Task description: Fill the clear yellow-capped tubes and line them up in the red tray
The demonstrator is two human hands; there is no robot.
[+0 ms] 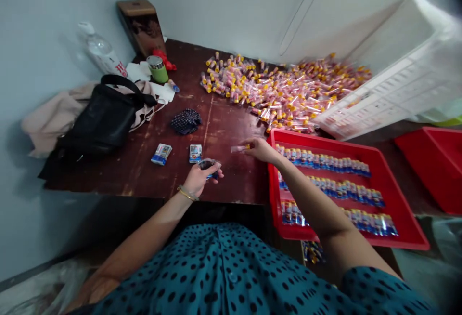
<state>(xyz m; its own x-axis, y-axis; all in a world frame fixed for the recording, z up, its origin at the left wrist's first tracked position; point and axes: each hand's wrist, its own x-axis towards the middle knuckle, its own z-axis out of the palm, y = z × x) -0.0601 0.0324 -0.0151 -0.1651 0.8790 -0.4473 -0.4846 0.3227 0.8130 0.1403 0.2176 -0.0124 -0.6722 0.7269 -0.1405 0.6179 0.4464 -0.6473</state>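
My left hand (198,179) is closed around a small clear-and-blue plastic wrapper (208,164), whose mouth gapes upward. Between the fingertips of my right hand (262,149) is a small clear pink tube with a yellow cap (238,149), held sideways just above the table. Just beyond my left hand lies a small stack of printed packets (195,153). Another stack of blue-and-white packets (161,154) lies farther left. Under my right forearm is a red tray (325,235) holding rows of filled blue packets (327,161).
A heap of yellow-capped pink tubes (285,93) spreads across the table's back. A white plastic crate (390,88) leans at the right, near a red bin (436,165). At the left are a black bag (103,117), a bottle (101,50), a green jar (157,70) and a dotted cloth (186,121).
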